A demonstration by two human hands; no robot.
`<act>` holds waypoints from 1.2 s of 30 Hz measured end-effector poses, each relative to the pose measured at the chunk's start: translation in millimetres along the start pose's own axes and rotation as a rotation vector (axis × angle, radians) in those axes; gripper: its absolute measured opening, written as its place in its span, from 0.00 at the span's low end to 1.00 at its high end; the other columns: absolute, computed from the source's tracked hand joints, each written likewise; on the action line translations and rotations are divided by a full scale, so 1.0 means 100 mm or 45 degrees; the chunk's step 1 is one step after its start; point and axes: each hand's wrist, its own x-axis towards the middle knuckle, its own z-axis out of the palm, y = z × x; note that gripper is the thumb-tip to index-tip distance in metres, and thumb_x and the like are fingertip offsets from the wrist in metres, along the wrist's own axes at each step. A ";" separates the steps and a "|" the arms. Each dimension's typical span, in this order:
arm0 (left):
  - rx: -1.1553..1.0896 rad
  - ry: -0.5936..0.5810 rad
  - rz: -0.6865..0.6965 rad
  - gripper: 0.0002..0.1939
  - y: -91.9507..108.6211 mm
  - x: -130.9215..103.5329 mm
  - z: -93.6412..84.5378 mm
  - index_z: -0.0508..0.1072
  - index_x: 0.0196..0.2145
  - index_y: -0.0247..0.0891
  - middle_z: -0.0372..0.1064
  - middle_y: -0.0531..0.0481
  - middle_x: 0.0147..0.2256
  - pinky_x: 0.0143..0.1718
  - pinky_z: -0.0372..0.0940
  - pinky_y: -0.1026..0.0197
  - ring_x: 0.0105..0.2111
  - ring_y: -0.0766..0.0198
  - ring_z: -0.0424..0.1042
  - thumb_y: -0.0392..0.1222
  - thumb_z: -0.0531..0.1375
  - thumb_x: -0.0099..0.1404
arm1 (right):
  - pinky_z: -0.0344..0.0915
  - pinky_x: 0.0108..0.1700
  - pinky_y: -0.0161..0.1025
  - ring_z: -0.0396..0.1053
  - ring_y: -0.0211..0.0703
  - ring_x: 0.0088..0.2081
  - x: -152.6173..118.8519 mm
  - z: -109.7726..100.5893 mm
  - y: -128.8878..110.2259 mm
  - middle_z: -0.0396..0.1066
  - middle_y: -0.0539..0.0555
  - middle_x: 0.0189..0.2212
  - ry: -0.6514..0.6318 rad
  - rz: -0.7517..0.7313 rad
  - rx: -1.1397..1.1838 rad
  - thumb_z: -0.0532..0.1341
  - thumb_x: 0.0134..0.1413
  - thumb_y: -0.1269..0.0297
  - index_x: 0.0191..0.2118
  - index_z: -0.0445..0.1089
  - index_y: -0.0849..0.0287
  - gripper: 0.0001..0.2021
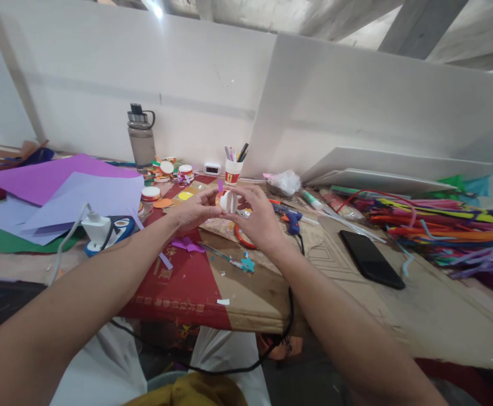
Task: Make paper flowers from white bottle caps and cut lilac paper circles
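Forearms [348, 327]: over cardboard [255, 307] edge
Left hand [193, 212], right hand [260, 217]: gripping perhaps a cup [230, 202]
Wall [204, 84]: beyond hands
Rightward: cardboard, phone [371, 259]

Craft table [419, 321] set against a wall [187, 84]
The left hand [196, 211] and right hand [257, 217] have a cylinder [229, 202] between them. Behind stand, left to right, a water bottle [141, 141], digital clock [211, 168] and pens [242, 152] in a cup [233, 171]. Paper sheets [89, 197] lie left; rightward come glue gun [292, 220], smartphone [371, 258], then pipe cleaners [432, 230].
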 end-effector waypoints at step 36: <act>-0.405 0.042 -0.153 0.20 -0.17 0.05 -0.15 0.75 0.44 0.37 0.76 0.42 0.41 0.45 0.69 0.55 0.41 0.57 0.75 0.48 0.67 0.56 | 0.69 0.42 0.42 0.70 0.41 0.38 0.04 -0.04 0.10 0.73 0.55 0.44 -0.017 0.109 0.003 0.61 0.55 0.66 0.47 0.72 0.54 0.13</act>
